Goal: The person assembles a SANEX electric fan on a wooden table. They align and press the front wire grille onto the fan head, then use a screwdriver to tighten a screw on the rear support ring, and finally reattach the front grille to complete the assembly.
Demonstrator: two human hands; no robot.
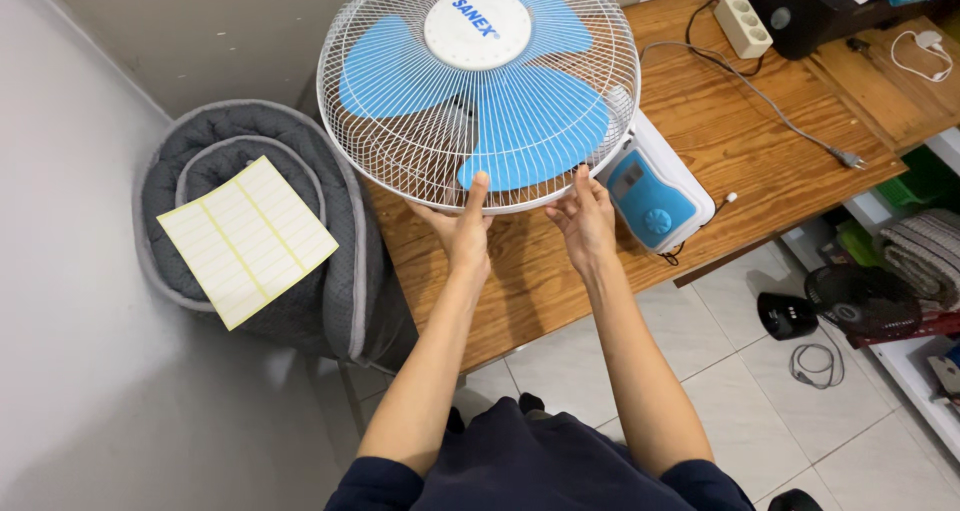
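One white electric fan [480, 86] lies tilted on a wooden table [740, 161], its round wire guard facing up over three blue blades around one white hub cap. Both hands meet the guard's lower rim: the left hand [462, 233] clasps it from beneath with the thumb pressed up over the wire, and the right hand [585, 221] touches the rim just beside it, fingers spread and loose rather than clamped. The fan's white base with one blue control panel [655, 193] rests on the table to the right of the guard. Farther back lie one white power strip [745, 26] and one grey cord ending in a plug [848, 157]. To the left, one rolled grey mattress [250, 241] carries one yellow label sheet [245, 239]. One black fan [850, 301] sits on the tiled floor [730, 391].
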